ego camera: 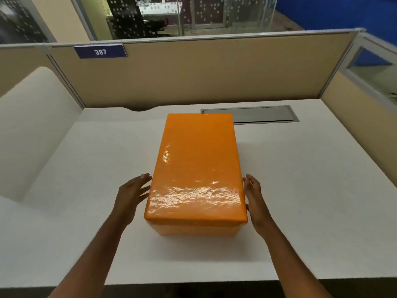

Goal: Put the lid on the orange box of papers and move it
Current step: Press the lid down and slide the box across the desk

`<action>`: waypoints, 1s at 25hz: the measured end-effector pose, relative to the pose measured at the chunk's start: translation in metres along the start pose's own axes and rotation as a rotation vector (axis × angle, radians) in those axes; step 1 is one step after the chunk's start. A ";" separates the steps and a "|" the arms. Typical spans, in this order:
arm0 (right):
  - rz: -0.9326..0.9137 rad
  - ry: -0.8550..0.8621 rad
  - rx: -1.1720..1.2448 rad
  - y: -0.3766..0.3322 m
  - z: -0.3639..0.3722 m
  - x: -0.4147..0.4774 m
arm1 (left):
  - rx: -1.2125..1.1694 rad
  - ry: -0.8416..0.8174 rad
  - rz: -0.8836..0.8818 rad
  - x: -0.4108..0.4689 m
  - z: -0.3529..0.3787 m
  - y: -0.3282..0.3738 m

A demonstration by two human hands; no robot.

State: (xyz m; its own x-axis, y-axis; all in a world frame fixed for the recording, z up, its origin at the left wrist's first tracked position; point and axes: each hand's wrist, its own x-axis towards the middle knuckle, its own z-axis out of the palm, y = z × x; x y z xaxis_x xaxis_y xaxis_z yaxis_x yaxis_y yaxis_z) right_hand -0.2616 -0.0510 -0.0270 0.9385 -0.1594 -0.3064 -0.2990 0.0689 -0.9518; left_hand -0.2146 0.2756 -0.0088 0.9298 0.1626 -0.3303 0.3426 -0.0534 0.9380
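Observation:
The orange box [194, 230] stands in the middle of the white desk with its glossy orange lid [196, 164] seated on top, covering it fully; no papers show. My left hand [130, 195] is beside the box's near left side, fingers spread, fingertips close to the lid's edge. On the opposite side, my right hand [254, 197] is held flat with fingers apart, next to the lid's near right edge. Whether either hand touches the box is unclear. Neither hand holds anything.
The white desk [311, 201] is bounded by beige partition walls [193, 72] at the back and right. A grey cable hatch [264, 114] lies behind the box. A cream curved divider [32, 130] stands at the left. The desk's front edge runs near my forearms.

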 end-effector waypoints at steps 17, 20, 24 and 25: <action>0.002 -0.017 0.389 0.001 0.065 0.021 | -0.330 0.125 0.141 -0.010 -0.009 -0.027; -0.013 -0.060 0.364 -0.012 0.111 0.045 | -0.332 0.151 0.165 0.022 -0.045 -0.010; -0.033 -0.099 0.338 -0.030 0.199 0.082 | -0.345 0.195 0.189 0.079 -0.118 0.021; -0.030 -0.106 0.335 -0.034 0.224 0.092 | -0.347 0.212 0.182 0.094 -0.138 0.028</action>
State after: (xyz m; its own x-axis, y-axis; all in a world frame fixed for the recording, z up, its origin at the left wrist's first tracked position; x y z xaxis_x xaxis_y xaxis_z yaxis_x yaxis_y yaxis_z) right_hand -0.1264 0.1522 -0.0189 0.9639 -0.0638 -0.2585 -0.2147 0.3875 -0.8965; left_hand -0.1360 0.4251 0.0007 0.9102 0.3815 -0.1613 0.0766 0.2277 0.9707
